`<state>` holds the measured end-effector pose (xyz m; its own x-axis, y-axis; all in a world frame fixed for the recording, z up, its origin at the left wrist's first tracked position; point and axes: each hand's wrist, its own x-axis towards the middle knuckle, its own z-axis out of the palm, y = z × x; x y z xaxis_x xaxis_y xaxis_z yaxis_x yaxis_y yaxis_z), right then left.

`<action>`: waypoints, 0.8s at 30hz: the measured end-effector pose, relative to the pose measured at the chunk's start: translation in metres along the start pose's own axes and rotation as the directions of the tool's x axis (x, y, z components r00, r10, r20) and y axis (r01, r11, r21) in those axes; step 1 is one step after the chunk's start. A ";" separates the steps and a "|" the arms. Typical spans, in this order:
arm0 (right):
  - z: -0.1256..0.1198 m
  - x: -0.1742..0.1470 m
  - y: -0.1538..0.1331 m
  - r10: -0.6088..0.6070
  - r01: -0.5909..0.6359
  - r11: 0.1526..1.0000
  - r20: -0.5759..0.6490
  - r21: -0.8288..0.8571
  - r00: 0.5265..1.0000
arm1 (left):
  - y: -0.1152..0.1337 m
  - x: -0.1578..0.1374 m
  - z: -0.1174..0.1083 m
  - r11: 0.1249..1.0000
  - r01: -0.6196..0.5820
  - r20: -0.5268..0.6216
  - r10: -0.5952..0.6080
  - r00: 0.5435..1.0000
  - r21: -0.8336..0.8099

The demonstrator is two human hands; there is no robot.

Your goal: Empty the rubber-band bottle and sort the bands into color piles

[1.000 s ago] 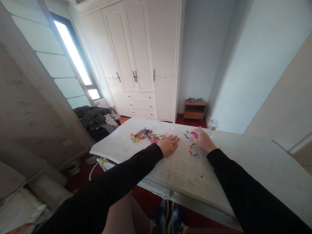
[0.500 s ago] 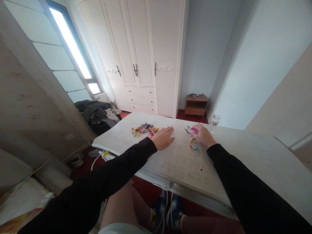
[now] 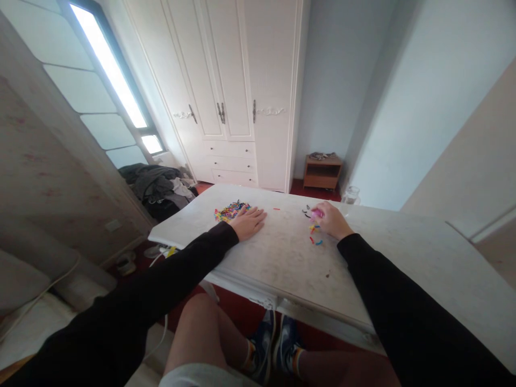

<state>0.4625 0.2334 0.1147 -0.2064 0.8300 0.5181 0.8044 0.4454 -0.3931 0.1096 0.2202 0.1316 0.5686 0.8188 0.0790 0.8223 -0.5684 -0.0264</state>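
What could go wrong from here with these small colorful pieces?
The left hand lies spread at the edge of the multicolored pile, so a sideways sweep might scatter pieces. The right hand, holding a pink item, is close beside loose pieces and could nudge them. The lone red piece between the hands might get overlooked.

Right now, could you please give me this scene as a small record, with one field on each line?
Left hand: palm down, at the right side of the colourful pile
Right hand: closed on a pink item
Between hands: one orange-red piece
Surface: pale table
Far edge: clear glass jar
Background: white wardrobe, brown wooden stand
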 end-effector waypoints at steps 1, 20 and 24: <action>0.000 0.000 -0.001 -0.001 0.001 1.000 0.000 0.003 1.000 | -0.010 -0.003 -0.001 0.998 0.047 -0.054 -0.046 0.998 0.031; -0.003 0.000 -0.004 0.023 -0.023 1.000 0.019 -0.009 1.000 | 0.021 0.034 0.014 0.967 -0.118 0.052 0.133 0.990 -0.225; -0.002 0.000 -0.009 0.025 -0.024 1.000 0.032 -0.014 0.999 | -0.001 0.032 0.012 0.988 -0.037 0.063 0.047 0.997 -0.147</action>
<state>0.4566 0.2283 0.1196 -0.2041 0.8512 0.4834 0.8169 0.4202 -0.3950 0.1272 0.2483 0.1221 0.6069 0.7946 0.0150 0.7882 -0.6042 0.1171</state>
